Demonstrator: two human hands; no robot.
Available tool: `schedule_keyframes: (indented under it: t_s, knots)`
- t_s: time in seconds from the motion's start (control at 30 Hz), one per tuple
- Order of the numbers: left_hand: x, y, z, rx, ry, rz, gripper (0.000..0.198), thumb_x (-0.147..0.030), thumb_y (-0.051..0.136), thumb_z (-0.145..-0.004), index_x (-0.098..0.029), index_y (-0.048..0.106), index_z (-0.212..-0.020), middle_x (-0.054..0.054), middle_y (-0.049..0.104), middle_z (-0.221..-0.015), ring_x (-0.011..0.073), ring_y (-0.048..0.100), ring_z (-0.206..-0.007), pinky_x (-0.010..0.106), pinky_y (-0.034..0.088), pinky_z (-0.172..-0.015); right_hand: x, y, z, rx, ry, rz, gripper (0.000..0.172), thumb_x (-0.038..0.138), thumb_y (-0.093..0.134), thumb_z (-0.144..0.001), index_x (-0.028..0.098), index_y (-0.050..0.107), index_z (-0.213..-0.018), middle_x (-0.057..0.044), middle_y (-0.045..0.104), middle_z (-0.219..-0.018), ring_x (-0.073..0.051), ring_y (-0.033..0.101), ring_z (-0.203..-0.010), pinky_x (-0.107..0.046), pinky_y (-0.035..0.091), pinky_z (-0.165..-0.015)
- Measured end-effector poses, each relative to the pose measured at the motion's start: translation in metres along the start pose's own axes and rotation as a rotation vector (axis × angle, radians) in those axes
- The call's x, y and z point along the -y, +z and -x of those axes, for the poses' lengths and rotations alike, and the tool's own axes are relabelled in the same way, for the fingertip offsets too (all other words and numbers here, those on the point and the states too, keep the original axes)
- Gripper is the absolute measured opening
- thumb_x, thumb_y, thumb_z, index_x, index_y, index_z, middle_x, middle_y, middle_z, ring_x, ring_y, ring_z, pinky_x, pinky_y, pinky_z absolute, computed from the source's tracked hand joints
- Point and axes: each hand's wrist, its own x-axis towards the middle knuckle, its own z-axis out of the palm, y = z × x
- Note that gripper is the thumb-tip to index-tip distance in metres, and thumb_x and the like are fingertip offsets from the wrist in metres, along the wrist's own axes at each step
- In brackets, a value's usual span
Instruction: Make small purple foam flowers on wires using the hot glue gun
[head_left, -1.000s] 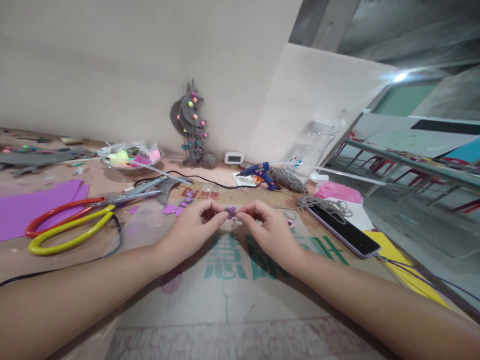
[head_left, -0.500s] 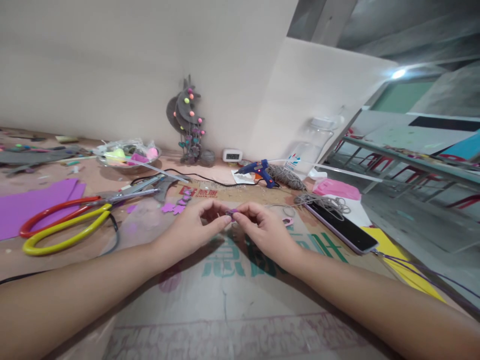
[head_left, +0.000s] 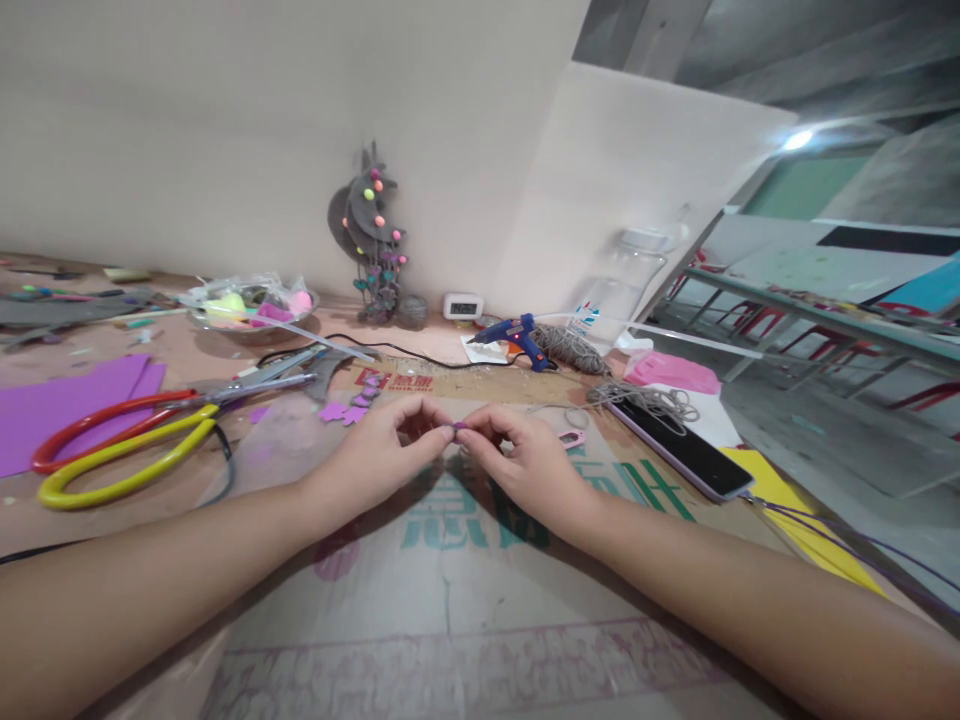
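Above the cardboard sheet (head_left: 465, 590), my left hand (head_left: 394, 450) and my right hand (head_left: 521, 460) meet fingertip to fingertip. Both pinch one small purple piece (head_left: 460, 427) between thumb and fingers. It looks like felt, though the fingers cover most of it. Purple and grey cut-out shapes (head_left: 352, 408) lie just beyond my left hand. By my right hand is a small pink tool with an oval opening (head_left: 571, 439), partly hidden.
Scissors with red and yellow handles (head_left: 131, 450) and purple sheets (head_left: 82, 410) lie left. Behind are a bowl of pompoms (head_left: 251, 318), a grey moon ornament (head_left: 369, 230), a clock (head_left: 463, 306) and a blue glue gun (head_left: 514, 338). A phone (head_left: 679, 450) under grey yarn (head_left: 652, 405) lies right.
The view has shifted slightly. Both hands remain together at the purple piece, with the fingertips a little repositioned and the piece turned slightly.
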Motion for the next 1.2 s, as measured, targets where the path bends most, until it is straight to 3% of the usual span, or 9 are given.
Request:
schedule_keyframes:
  t_s: [0.2, 0.4, 0.53, 0.67, 0.93, 1.2]
  knots:
    - [0.001, 0.000, 0.000, 0.015, 0.000, 0.015, 0.012, -0.027, 0.053, -0.080, -0.016, 0.057, -0.079, 0.001, 0.057, -0.074, 0.0146, 0.054, -0.071, 0.025, 0.042, -0.064, 0.000, 0.000, 0.000, 0.006, 0.042, -0.053, 0.015, 0.028, 0.052, -0.086, 0.017, 0.061, -0.079, 0.001, 0.061, -0.067, -0.010, 0.053, -0.059, -0.021, 0.041, -0.056]
    - [0.009, 0.002, -0.001, 0.086, 0.010, 0.194, 0.024, -0.032, 0.059, -0.079, -0.018, 0.060, -0.099, 0.004, 0.063, -0.092, 0.0163, 0.058, -0.083, 0.027, 0.046, -0.073, -0.006, 0.000, -0.002, -0.055, 0.115, -0.186, 0.016, 0.030, 0.052, -0.085, 0.017, 0.059, -0.081, 0.001, 0.058, -0.069, -0.010, 0.052, -0.061, -0.021, 0.041, -0.057]
    - [0.015, 0.001, -0.006, -0.086, -0.053, 0.353, 0.028, -0.040, 0.052, -0.084, -0.018, 0.058, -0.101, 0.001, 0.060, -0.084, 0.0122, 0.056, -0.073, 0.024, 0.045, -0.067, -0.006, 0.000, -0.003, -0.062, 0.130, -0.256, 0.017, 0.032, 0.051, -0.085, 0.017, 0.058, -0.079, 0.001, 0.058, -0.069, -0.009, 0.050, -0.059, -0.021, 0.039, -0.054]
    - [0.013, -0.003, -0.008, -0.245, -0.159, 0.380, 0.028, -0.040, 0.051, -0.083, -0.015, 0.060, -0.089, 0.000, 0.057, -0.073, 0.0113, 0.053, -0.065, 0.022, 0.045, -0.060, -0.003, 0.000, -0.002, -0.054, 0.153, -0.265, 0.017, 0.031, 0.051, -0.085, 0.016, 0.058, -0.081, 0.001, 0.058, -0.069, -0.009, 0.050, -0.059, -0.021, 0.038, -0.053]
    - [0.007, -0.005, -0.006, -0.106, -0.163, 0.129, 0.024, -0.039, 0.058, -0.077, -0.016, 0.061, -0.073, 0.002, 0.062, -0.070, 0.0155, 0.058, -0.068, 0.026, 0.044, -0.063, -0.005, 0.001, -0.002, -0.044, 0.147, -0.286, 0.018, 0.034, 0.051, -0.085, 0.017, 0.057, -0.082, 0.002, 0.056, -0.067, -0.009, 0.048, -0.057, -0.021, 0.039, -0.052]
    - [0.009, -0.005, -0.006, -0.074, -0.136, 0.166, 0.020, -0.036, 0.058, -0.077, -0.016, 0.059, -0.080, 0.001, 0.062, -0.069, 0.0129, 0.055, -0.063, 0.024, 0.043, -0.060, -0.004, 0.001, -0.002, -0.045, 0.144, -0.276, 0.018, 0.034, 0.051, -0.085, 0.017, 0.057, -0.082, 0.001, 0.056, -0.068, -0.010, 0.050, -0.060, -0.021, 0.039, -0.054]
